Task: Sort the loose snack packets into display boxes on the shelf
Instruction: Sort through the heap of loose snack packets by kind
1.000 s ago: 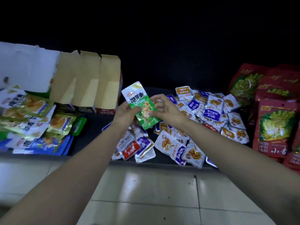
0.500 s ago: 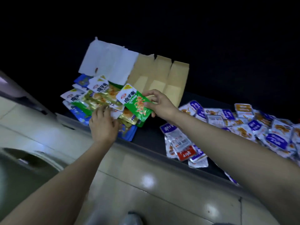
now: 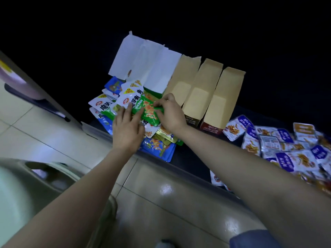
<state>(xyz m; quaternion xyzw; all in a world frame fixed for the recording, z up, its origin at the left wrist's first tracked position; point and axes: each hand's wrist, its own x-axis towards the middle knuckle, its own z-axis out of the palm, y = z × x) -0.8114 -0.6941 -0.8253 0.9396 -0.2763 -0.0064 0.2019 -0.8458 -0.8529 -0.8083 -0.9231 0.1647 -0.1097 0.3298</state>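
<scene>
A green-and-white snack packet (image 3: 146,109) lies on top of a pile of green, white and blue packets (image 3: 107,106) on the dark shelf. My right hand (image 3: 170,111) pinches its right edge with curled fingers. My left hand (image 3: 128,126) rests flat on the pile, fingertips touching the packet's lower left side. Behind the pile stand display boxes: one with white flaps (image 3: 143,63) and brown cardboard ones (image 3: 211,88), their flaps up. A heap of purple-and-white loose packets (image 3: 286,149) covers the shelf to the right.
The shelf's front edge (image 3: 189,169) runs diagonally above a glossy tiled floor (image 3: 161,203). A pale curved object (image 3: 21,185) fills the lower left. A pale shelf post (image 3: 26,81) slants at the left. The space above the shelf is dark.
My right hand has brought the green packet down onto the left pile. My left hand moved forward onto the packet. The view has swung closer to the pile.
</scene>
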